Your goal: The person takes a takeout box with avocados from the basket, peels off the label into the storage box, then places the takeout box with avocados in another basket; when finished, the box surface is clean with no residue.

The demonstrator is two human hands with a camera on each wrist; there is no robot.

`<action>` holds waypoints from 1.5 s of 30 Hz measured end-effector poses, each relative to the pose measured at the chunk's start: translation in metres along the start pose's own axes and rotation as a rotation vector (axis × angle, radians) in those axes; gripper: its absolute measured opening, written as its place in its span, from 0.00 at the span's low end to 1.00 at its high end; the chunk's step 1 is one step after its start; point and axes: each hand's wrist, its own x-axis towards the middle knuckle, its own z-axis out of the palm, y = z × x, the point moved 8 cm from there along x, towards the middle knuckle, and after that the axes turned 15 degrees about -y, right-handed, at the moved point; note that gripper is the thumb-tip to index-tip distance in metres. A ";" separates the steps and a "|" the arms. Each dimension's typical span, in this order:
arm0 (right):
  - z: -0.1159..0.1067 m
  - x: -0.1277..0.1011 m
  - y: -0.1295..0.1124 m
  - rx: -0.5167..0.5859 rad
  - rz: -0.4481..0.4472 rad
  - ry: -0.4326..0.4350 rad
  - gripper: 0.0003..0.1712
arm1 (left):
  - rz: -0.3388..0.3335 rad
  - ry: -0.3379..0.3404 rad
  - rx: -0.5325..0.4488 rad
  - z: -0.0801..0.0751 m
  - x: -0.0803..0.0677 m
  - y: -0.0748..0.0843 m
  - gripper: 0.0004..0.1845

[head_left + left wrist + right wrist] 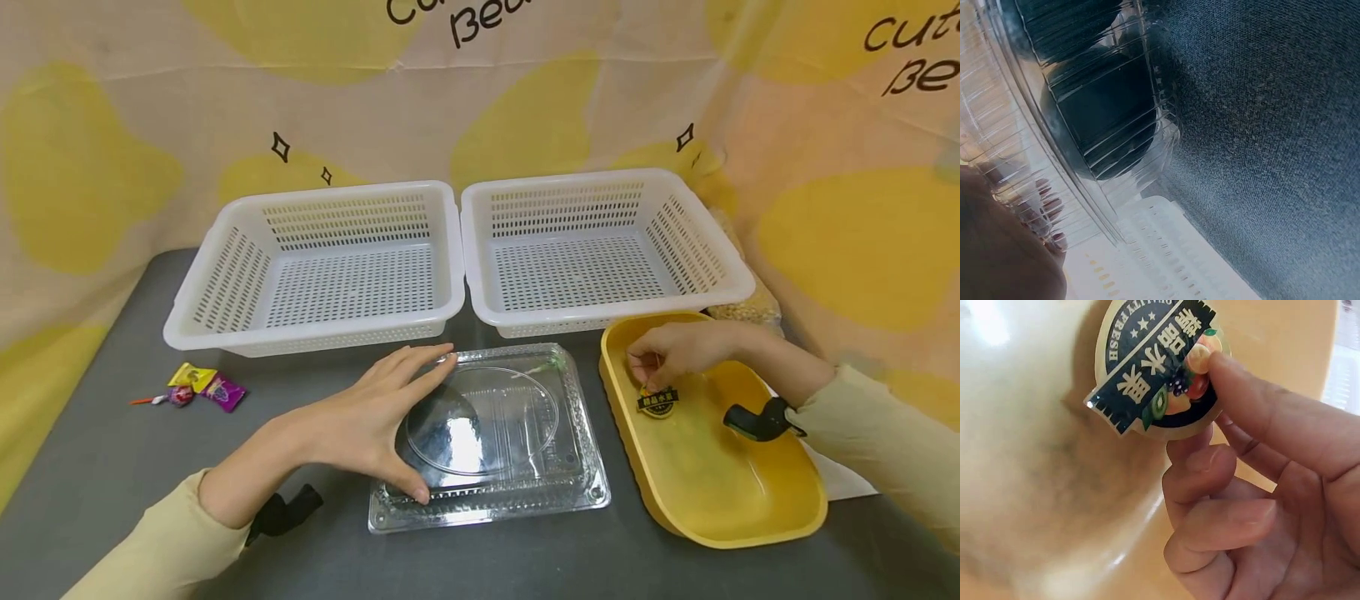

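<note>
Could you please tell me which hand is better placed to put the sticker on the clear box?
Probably the right hand: it pinches the sticker over the yellow tray, beside the clear box. The left hand spans the box, so it seems suited to steadying it.

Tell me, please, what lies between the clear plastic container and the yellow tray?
Only a narrow bare strip of the dark table lies between the clear plastic container and the yellow tray; the head view shows it.
</note>
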 end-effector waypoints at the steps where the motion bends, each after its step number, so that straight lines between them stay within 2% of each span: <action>1: 0.000 0.000 0.001 -0.006 0.007 0.005 0.07 | 0.003 0.002 0.000 0.000 0.000 0.000 0.75; 8: 0.000 0.004 0.006 -0.080 0.024 0.070 0.09 | 0.012 0.010 0.003 -0.002 -0.001 0.002 0.75; 15: -0.002 0.006 0.007 -0.162 0.040 0.183 0.15 | -0.002 -0.003 0.001 -0.001 0.001 0.001 0.75; 24: -0.003 0.001 -0.006 -0.386 0.120 0.339 0.12 | -0.015 -0.009 -0.003 0.000 0.001 0.000 0.75; 29: 0.000 -0.006 -0.021 -0.464 0.120 0.363 0.10 | -0.010 -0.003 -0.006 -0.001 0.000 0.001 0.75; 31: 0.001 -0.012 -0.029 -0.438 0.100 0.337 0.09 | -0.008 0.002 0.000 -0.001 0.000 0.001 0.75; 34: -0.001 -0.023 -0.038 -0.304 0.068 0.263 0.04 | -0.010 0.003 0.005 -0.001 0.000 0.001 0.75; 37: -0.009 -0.038 -0.044 -0.187 0.051 0.250 0.02 | -0.008 0.004 0.008 -0.001 0.000 0.001 0.75; 38: -0.013 -0.044 -0.045 -0.153 0.045 0.261 0.02 | -0.005 0.007 0.010 -0.001 0.000 0.001 0.75; 41: -0.030 -0.062 -0.047 -0.153 0.019 0.357 0.04 | 0.006 0.016 0.014 -0.002 -0.001 0.002 0.75; 45: -0.056 -0.083 -0.035 -0.105 -0.017 0.475 0.09 | 0.001 0.011 0.004 -0.001 0.000 0.001 0.75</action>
